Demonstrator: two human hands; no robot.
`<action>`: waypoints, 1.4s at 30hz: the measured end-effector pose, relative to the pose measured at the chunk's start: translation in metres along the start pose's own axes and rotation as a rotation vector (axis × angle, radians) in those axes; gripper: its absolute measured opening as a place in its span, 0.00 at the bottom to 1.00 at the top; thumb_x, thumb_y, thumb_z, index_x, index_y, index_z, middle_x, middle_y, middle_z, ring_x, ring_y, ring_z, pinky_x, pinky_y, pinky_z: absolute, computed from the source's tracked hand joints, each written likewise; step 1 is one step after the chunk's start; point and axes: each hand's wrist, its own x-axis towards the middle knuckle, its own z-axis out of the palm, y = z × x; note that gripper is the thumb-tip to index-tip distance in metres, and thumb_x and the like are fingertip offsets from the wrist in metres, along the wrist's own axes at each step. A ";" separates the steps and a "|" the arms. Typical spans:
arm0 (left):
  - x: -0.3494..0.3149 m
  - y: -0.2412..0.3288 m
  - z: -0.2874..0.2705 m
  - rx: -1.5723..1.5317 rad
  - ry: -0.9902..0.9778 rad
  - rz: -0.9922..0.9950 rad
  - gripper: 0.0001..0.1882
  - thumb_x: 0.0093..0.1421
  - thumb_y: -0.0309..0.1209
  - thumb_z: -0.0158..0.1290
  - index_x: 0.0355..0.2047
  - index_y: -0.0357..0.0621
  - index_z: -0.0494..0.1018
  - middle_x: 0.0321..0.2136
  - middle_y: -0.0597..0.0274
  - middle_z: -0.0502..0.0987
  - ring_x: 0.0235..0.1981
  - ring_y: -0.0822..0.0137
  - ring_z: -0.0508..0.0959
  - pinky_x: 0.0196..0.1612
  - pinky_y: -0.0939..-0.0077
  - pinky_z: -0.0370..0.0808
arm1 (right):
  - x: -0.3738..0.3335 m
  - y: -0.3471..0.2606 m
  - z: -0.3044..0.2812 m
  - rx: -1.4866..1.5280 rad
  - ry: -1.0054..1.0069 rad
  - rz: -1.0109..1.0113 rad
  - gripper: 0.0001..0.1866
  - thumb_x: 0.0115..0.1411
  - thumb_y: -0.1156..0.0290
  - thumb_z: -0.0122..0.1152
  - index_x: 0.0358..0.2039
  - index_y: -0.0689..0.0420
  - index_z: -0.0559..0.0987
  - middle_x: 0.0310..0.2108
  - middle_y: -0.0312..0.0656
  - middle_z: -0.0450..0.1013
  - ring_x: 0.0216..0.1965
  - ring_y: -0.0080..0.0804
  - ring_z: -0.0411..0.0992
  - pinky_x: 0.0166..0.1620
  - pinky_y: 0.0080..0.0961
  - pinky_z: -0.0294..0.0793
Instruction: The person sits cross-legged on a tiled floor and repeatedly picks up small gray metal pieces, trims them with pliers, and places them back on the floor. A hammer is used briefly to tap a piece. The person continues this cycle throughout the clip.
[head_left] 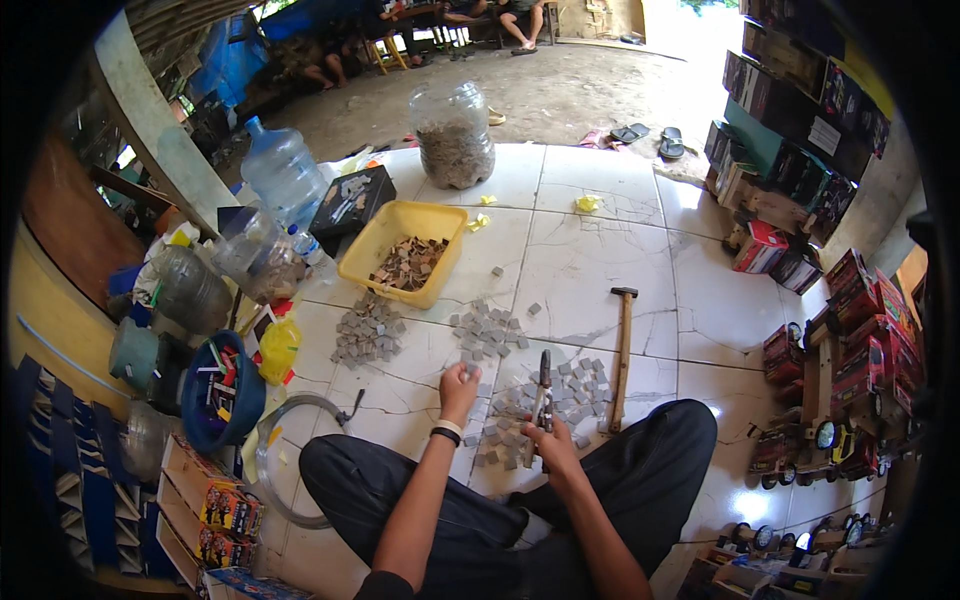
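My right hand point(553, 445) is closed around the handles of a pair of pliers point(544, 375), whose dark jaws point away from me. To its left, my left hand point(458, 395) is closed, with what looks like a small grey square piece point(473, 370) pinched at the fingertips. Beneath and around the pliers, many similar grey pieces point(575, 385) lie scattered on the tiles. Farther off is a second pile of grey squares point(487, 328), and to the left a third, browner pile point(367, 335).
A hammer point(622, 350) lies right of the pieces. Beyond the piles stands a yellow basin point(400, 285) holding brown scraps. Left are a coil of wire point(265, 470), a blue tub point(255, 405) and large plastic bottles point(280, 170). Stacked wooden toy vehicles point(830, 370) line the right side.
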 end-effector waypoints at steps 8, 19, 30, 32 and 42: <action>-0.047 0.139 -0.061 -0.163 -0.004 0.342 0.13 0.61 0.20 0.62 0.46 0.30 0.82 0.33 0.58 0.86 0.32 0.75 0.84 0.38 0.81 0.80 | -0.005 0.000 -0.004 -0.069 0.067 -0.212 0.18 0.65 0.71 0.62 0.54 0.62 0.77 0.36 0.36 0.76 0.37 0.21 0.71 0.40 0.22 0.69; -0.079 0.130 -0.067 0.054 0.010 0.491 0.13 0.62 0.22 0.61 0.47 0.41 0.84 0.32 0.58 0.83 0.27 0.72 0.82 0.32 0.78 0.77 | -0.029 0.008 0.012 -0.403 -0.092 -0.413 0.35 0.64 0.78 0.59 0.71 0.62 0.62 0.45 0.49 0.75 0.40 0.32 0.71 0.47 0.29 0.72; -0.084 0.126 -0.050 0.092 -0.019 0.511 0.12 0.60 0.22 0.62 0.44 0.43 0.85 0.31 0.57 0.82 0.24 0.66 0.81 0.30 0.74 0.77 | -0.030 0.005 0.012 -0.414 -0.114 -0.468 0.36 0.63 0.79 0.60 0.71 0.61 0.62 0.42 0.53 0.75 0.34 0.36 0.70 0.42 0.32 0.73; -0.084 0.126 -0.050 0.100 -0.021 0.526 0.11 0.60 0.23 0.62 0.44 0.43 0.85 0.31 0.56 0.82 0.24 0.66 0.81 0.30 0.74 0.77 | -0.031 0.005 0.012 -0.396 -0.104 -0.464 0.35 0.64 0.79 0.60 0.71 0.61 0.62 0.42 0.52 0.75 0.35 0.35 0.71 0.43 0.31 0.73; -0.086 0.131 -0.052 0.117 -0.028 0.499 0.11 0.61 0.22 0.61 0.44 0.42 0.85 0.31 0.55 0.82 0.24 0.65 0.81 0.29 0.75 0.77 | -0.030 0.003 0.010 -0.447 -0.133 -0.390 0.34 0.66 0.79 0.60 0.72 0.62 0.61 0.49 0.46 0.76 0.49 0.30 0.74 0.55 0.26 0.72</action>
